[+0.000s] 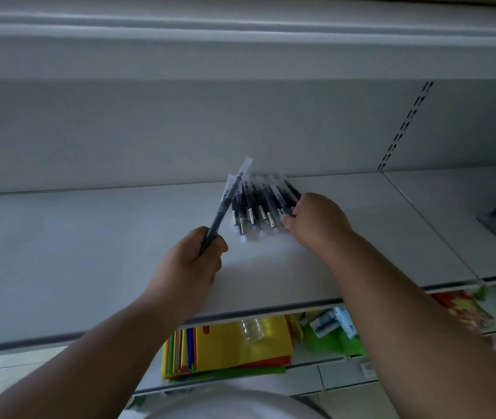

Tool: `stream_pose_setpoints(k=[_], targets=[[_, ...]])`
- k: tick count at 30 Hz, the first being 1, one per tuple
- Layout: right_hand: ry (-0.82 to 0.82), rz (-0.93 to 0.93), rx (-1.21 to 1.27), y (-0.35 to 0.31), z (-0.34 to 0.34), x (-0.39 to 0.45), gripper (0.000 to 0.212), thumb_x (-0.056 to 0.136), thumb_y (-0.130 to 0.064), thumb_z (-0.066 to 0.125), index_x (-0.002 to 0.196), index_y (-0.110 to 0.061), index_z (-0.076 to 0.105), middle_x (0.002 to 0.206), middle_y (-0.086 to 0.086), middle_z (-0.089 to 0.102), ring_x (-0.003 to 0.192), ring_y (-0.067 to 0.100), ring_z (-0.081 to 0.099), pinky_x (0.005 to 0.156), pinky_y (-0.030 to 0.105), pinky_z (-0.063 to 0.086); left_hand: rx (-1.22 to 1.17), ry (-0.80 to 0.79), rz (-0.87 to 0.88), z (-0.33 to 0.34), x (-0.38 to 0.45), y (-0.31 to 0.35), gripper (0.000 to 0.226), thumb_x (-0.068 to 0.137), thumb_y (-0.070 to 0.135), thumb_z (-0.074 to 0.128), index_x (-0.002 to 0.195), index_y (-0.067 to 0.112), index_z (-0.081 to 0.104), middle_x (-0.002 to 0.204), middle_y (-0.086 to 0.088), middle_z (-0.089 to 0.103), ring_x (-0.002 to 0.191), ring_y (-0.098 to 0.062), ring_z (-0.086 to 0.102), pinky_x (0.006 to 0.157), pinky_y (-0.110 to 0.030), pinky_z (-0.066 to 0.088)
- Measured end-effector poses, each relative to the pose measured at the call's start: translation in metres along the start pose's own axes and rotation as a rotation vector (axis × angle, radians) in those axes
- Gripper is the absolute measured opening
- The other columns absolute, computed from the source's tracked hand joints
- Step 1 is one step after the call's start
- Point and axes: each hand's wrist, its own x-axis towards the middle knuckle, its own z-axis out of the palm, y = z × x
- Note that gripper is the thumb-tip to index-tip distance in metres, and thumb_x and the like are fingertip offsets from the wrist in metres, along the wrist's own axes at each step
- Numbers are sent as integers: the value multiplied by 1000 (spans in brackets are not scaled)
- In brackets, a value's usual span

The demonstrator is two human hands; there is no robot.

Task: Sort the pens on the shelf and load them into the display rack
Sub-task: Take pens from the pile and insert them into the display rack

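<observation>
Two bare hands are working over the pale grey shelf (89, 237), and the job looks to be at the sorting stage, with nothing loaded yet. Nearest, the left hand (193, 258) is gripping one or two dark pens in clear sleeves (225, 204), fingers curled round the lower end, tips slanting up and away. Just beyond, the right hand (316, 220) is resting on the loose pile of dark-barrelled pens with white labels (255, 210), fingertips seemingly pinching one at the pile's right edge, though blur is hiding the exact hold. Next, I'd judge, comes lifting that pen clear without scattering its neighbours. No display rack is clearly showing.
</observation>
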Motion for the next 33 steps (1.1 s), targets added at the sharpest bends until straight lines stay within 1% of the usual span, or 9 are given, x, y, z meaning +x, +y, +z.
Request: stream_pose_setpoints(k=[5,8,12,14,18,21,25,29,33], targets=[[121,0,178,9,4,-23,22,95,-33,58,84,-14,59,79,2,62,77,23,60,64,27,38,9,11,-13,0,-2,2,16,81,39,49,74,29,60,52,10,44,51,-17,34,53,-32,26],[168,-40,381,13,-3,-39,18,96,-33,57,89,-16,58,77,-5,58,70,12,55,56,24,36,-23,26,-36,1,-2,8,17,84,39,51,78,28,63,51,10,43,50,-17,34,52,-31,26],[244,-61,611,20,-21,-66,9,96,-28,59,95,-21,53,80,-9,61,63,-2,58,49,10,37,-144,22,-122,20,-7,23,19,101,17,48,93,12,63,49,9,37,43,-10,30,45,-24,24],[277,-53,739,28,-34,-81,14,93,-20,63,100,-23,50,84,-8,64,59,-6,58,49,7,41,-193,-33,-140,37,-12,31,19,103,15,45,95,9,62,49,9,35,43,-9,28,42,-22,23],[337,-82,889,58,-57,-106,32,91,-9,64,99,-31,44,89,-2,66,61,2,62,55,16,49,-303,-142,-208,79,-25,44,21,104,15,44,93,8,61,53,5,35,45,-11,27,42,-22,21],[397,-62,934,92,-75,-124,27,91,-5,61,106,-23,46,87,1,66,66,10,62,59,24,52,-313,-197,-222,114,-34,52,23,104,16,44,88,9,59,53,4,35,45,-12,25,43,-22,18],[465,22,987,154,-101,-156,27,92,-2,58,103,-24,47,84,1,68,53,7,57,48,18,46,-298,-287,-209,178,-51,64,27,104,19,45,78,14,48,56,3,34,46,-12,24,40,-23,21],[538,84,904,236,-123,-193,23,94,-9,59,100,-28,47,74,-6,65,53,6,55,53,25,48,-305,-383,-194,265,-82,80,28,105,19,43,77,15,43,55,3,30,43,-10,22,37,-21,22],[597,129,873,320,-156,-229,20,94,-8,59,99,-23,48,76,2,63,57,8,57,52,22,48,-309,-480,-193,354,-115,96,30,105,23,43,75,18,43,54,5,32,41,-8,24,36,-20,22]])
